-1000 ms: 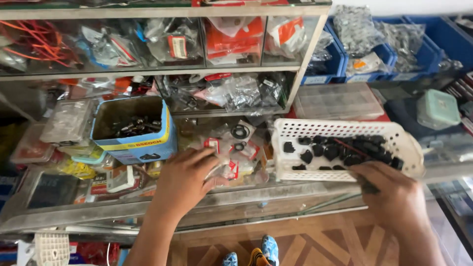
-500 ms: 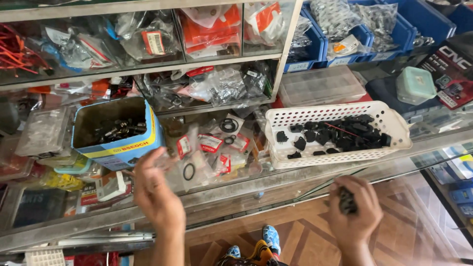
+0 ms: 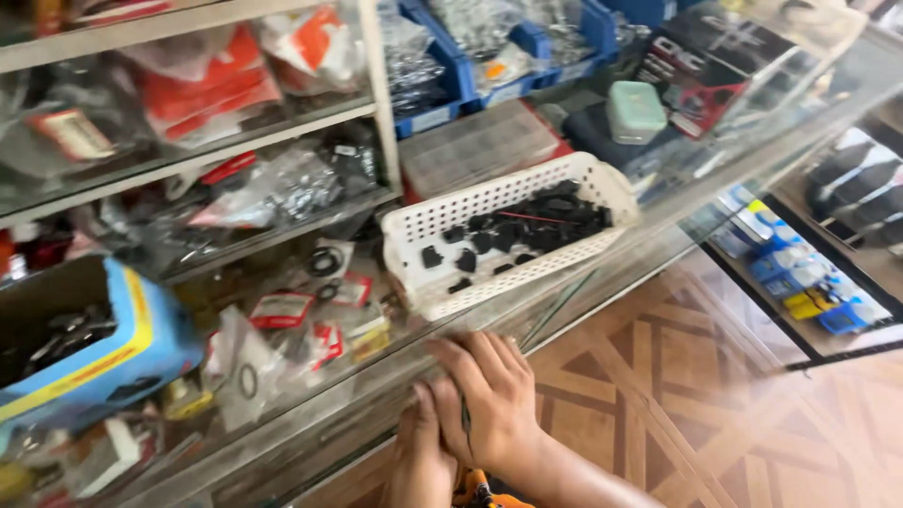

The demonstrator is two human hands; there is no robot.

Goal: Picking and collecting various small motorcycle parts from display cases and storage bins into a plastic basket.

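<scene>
Both hands sit low in the head view, pressed together at the bottom edge. The right hand (image 3: 489, 400) lies on top, back upward, fingers (image 3: 475, 362) together and stretched up and leftward — its forearm runs off toward the lower right corner. The left hand (image 3: 420, 452) lies beneath and just left of it, mostly covered, touching the right one along its side.

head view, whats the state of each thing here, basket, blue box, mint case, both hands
white perforated plastic basket: upright on the glass counter, partly filled with small black parts
blue and yellow cardboard box: open on top, dark parts inside
mint green plastic case: lid shut
left hand: pressed against the right hand, contents hidden
right hand: fingers curled over the left
</scene>
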